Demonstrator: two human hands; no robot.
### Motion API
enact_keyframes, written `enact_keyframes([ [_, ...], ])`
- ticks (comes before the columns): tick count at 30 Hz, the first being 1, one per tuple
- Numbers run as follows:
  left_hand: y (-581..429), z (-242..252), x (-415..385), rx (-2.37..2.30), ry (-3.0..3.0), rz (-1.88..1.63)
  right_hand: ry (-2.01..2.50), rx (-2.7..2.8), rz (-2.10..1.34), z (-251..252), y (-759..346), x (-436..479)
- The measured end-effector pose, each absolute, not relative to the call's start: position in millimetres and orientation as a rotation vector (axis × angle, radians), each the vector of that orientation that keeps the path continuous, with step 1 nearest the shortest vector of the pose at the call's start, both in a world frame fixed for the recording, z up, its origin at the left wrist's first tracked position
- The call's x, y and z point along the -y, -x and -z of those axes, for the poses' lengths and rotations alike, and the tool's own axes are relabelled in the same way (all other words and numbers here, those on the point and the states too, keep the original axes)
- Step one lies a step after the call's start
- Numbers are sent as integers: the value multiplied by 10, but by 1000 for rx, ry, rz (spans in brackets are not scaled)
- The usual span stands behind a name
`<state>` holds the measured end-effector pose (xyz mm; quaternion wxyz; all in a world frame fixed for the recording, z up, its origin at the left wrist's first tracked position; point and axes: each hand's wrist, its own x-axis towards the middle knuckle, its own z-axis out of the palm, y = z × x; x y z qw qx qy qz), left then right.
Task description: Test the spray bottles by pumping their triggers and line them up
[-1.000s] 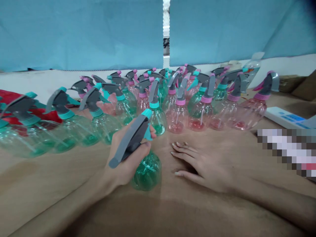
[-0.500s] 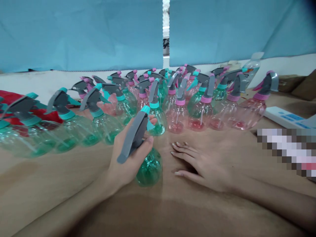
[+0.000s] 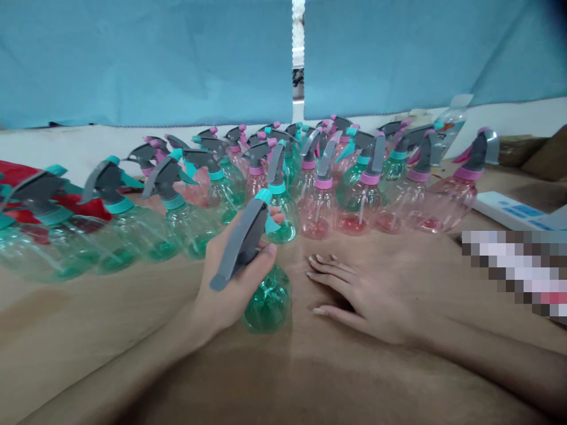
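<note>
My left hand (image 3: pixel 228 283) is wrapped round the neck of a green spray bottle (image 3: pixel 268 298) with a grey trigger and teal nozzle (image 3: pixel 241 239). The bottle stands on the brown table (image 3: pixel 110 319), just in front of the crowd of other bottles. My right hand (image 3: pixel 354 289) lies flat on the table to the right of it, fingers stretched out toward the bottle, holding nothing.
Several green spray bottles (image 3: pixel 133 224) and pink spray bottles (image 3: pixel 367 198) fill the table behind my hands. A red bag (image 3: pixel 18 174) lies at the far left. A white and blue box (image 3: pixel 514 212) sits at the right. Blue curtains (image 3: pixel 146 59) hang behind.
My left hand has pushed the green bottle a little forward and to the right, toward the other bottles. My right hand has stayed still.
</note>
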<state>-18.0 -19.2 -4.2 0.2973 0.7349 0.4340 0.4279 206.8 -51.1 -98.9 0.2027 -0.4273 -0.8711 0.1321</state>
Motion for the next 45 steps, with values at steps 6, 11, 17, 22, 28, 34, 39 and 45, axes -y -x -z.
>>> enact_keyframes([
  [6, 181, 33, 185, -1147, -1999, -1148, 1194, 2446, -363, 976, -2073, 516],
  [11, 170, 23, 187, -1158, -1999, -1144, 1199, 2432, -377, 980, -2072, 516],
  [17, 167, 19, 191, -1153, -1983, -1151, 1193, 2439, -380, 988, -2072, 512],
  [22, 178, 21, 194, -1134, -1975, -1145, 1177, 2421, -389, 1000, -2074, 508],
  [28, 181, 16, 197, -1140, -1965, -1130, 1169, 2424, -380, 1007, -2079, 508],
  [34, 179, 13, 190, -1113, -1944, -1111, 1180, 2445, -358, 992, -2076, 508],
  [39, 184, 18, 184, -1101, -1927, -1107, 1175, 2425, -380, 993, -2074, 510],
  [45, 172, 0, 193, -1090, -1917, -1110, 1170, 2426, -385, 999, -2076, 508],
])
